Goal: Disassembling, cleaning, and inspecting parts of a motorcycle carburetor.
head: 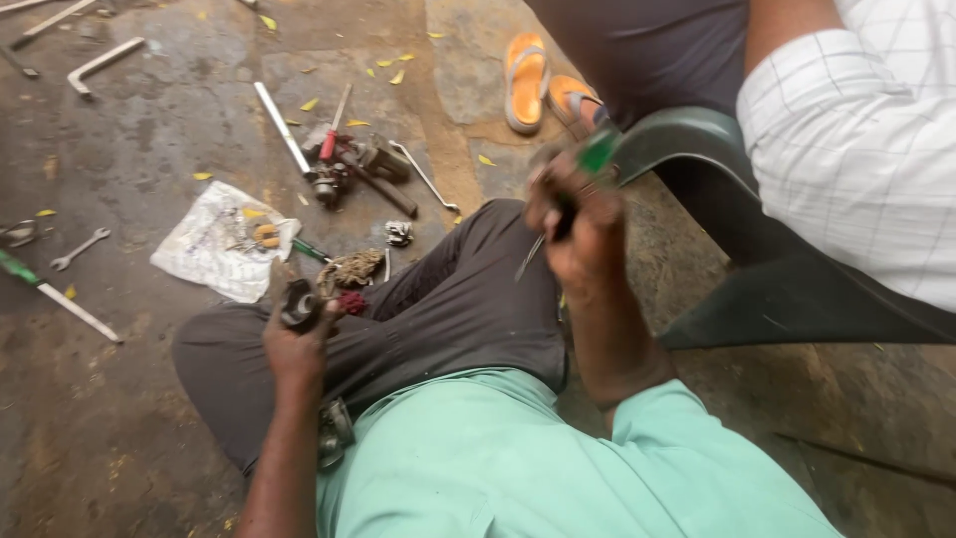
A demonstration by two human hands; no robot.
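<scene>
The left hand (pixel 296 334) is closed around a small dark round metal part (pixel 299 302), held above the left knee of the grey trousers (pixel 448 309). The right hand (pixel 578 234) is raised well apart from it, clenched on a green-handled screwdriver (pixel 597 154) whose thin metal shaft (pixel 528 259) points down and left; motion blur softens the handle.

On the stained, rough concrete floor (pixel 149 130), a crumpled white plastic bag (pixel 214 244) lies flat near the left knee, with small yellow-handled tools (pixel 264 235) on its right edge. Just beside it sits a frayed tangle of tan fibre (pixel 351 269). Farther off lie a red-handled screwdriver (pixel 332 134), a white tube (pixel 282 125), a greasy dark metal assembly (pixel 363 164), a small open-ended spanner (pixel 80 249) and a bent angle key (pixel 103 63). Yellow leaves dot the ground.

At the right, another person in a white checked shirt (pixel 856 149) sits on a dark green plastic chair (pixel 717 149); orange sandals (pixel 525 80) rest beyond.
</scene>
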